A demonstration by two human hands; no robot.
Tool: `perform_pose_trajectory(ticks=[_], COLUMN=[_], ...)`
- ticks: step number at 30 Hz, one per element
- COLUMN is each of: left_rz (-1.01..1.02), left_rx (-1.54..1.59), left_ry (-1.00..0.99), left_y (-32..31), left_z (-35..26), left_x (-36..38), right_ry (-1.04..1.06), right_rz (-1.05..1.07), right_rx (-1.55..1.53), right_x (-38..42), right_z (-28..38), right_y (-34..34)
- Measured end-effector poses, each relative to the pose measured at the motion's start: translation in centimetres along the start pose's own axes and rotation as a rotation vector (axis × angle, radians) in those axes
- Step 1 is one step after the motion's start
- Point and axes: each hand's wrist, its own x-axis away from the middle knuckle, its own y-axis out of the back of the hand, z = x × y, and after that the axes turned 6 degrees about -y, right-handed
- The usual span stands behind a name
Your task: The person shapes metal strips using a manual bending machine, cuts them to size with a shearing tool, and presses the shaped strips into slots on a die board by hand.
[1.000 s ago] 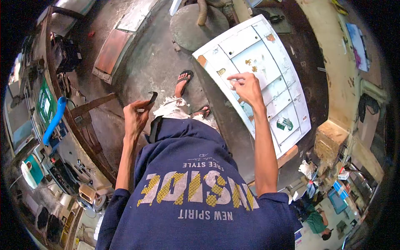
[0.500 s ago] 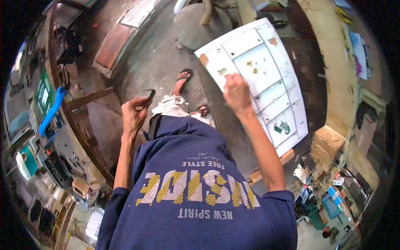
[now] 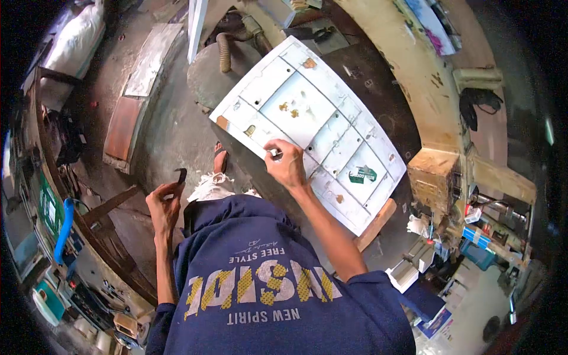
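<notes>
My left hand [image 3: 164, 206] is closed in a pinch around a short, dark, curved strip [image 3: 181, 174], held out in front of my body on the left. My right hand [image 3: 286, 167] is closed too, its fingers curled round a small white piece [image 3: 275, 154] whose kind I cannot make out. That hand is over the near left edge of a large white panel [image 3: 337, 148]. Dark lines divide the panel into sections, with small holes, brownish patches and a green label [image 3: 362, 175] on it.
A wooden block [image 3: 377, 218] shows beneath the panel's near corner. Behind the panel lies a ribbed hose [image 3: 223, 52]. A long board [image 3: 142, 83] rests at the left, and a blue tube-like handle [image 3: 65, 231] stands near the left bench. A beige bench [image 3: 438, 112] runs along the right.
The view has turned, so the panel now appears further left. My right hand has moved toward the panel's near edge, and the white piece now shows in its fingers. My left hand keeps the dark strip.
</notes>
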Motion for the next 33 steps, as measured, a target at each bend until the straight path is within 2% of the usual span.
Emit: perform_pose_trajectory(ticks=[3, 4, 6, 10, 13, 14, 15, 16, 18, 21, 22, 23, 24, 26, 27, 30, 33], left_rz=[0.01, 0.069, 0.087, 0.055, 0.105, 0.074, 0.048, 0.065, 0.067, 0.077, 0.076, 0.072, 0.071, 0.063, 0.066, 0.066, 0.047], left_rx=[0.094, -0.063, -0.037, -0.011, -0.096, -0.01, 0.076, 0.089, -0.028, 0.042, -0.044, -0.02, 0.006, -0.024, -0.046, -0.055, -0.069], left_ry=[0.007, -0.078, -0.094, -0.029, -0.076, 0.008, 0.093, 0.083, -0.085, -0.038, -0.101, -0.025, 0.051, 0.004, -0.05, 0.003, 0.05], left_y=[-1.1, -1.1, -1.2, -1.2, -1.1, -1.2, -1.4, -1.6, -1.5, -0.9, -0.4, -0.4, -0.3, -0.2, 0.1, 0.7, 1.3], left_z=[-2.0, -2.7, -3.0, -3.2, -3.3, -3.1, -3.0, -2.8, -2.3, -2.1, -3.3, -3.4, -3.2, -2.2, -2.0, -3.3, -2.7], left_x=[-0.9, -1.4, -1.5, -0.8, -0.3, 0.1, 0.5, 0.7, 1.3, 2.1, 2.2, 2.4, 2.5, 2.8, 2.8, 3.2, 4.2], right_ry=[-0.047, -0.095, -0.215, -0.221, -0.1, 0.044, 0.073, 0.103, 0.168, 0.159, 0.175, 0.271, 0.264, 0.252, 0.252, 0.414, 0.487], right_rz=[-0.046, -0.047, -0.039, -0.074, -0.154, -0.211, -0.252, -0.291, -0.278, -0.293, -0.302, -0.33, -0.305, -0.314, -0.308, -0.289, -0.262], right_rx=[-0.007, -0.018, -0.144, -0.147, 0.087, 0.077, 0.047, 0.017, 0.041, 0.077, 0.099, 0.294, 0.345, 0.419, 0.407, 0.39, 0.401], right_x=[0.4, 0.5, 0.7, 0.8, 0.3, -0.1, -0.2, -0.2, 0.0, 0.0, -0.1, 0.0, 0.0, 0.0, -0.1, -0.3, 0.3], right_z=[0.0, 0.3, 0.5, -0.6, -0.5, -1.6, -1.9, -1.7, -1.4, -2.4, -2.6, -3.0, -1.9, -0.7, -1.0, -2.2, -2.9], right_y=[0.5, 0.6, 1.1, 1.5, 2.1, 1.7, 1.3, 1.1, 0.6, -0.8, -0.8, -0.5, 0.3, 0.8, 0.8, 0.5, 0.2])
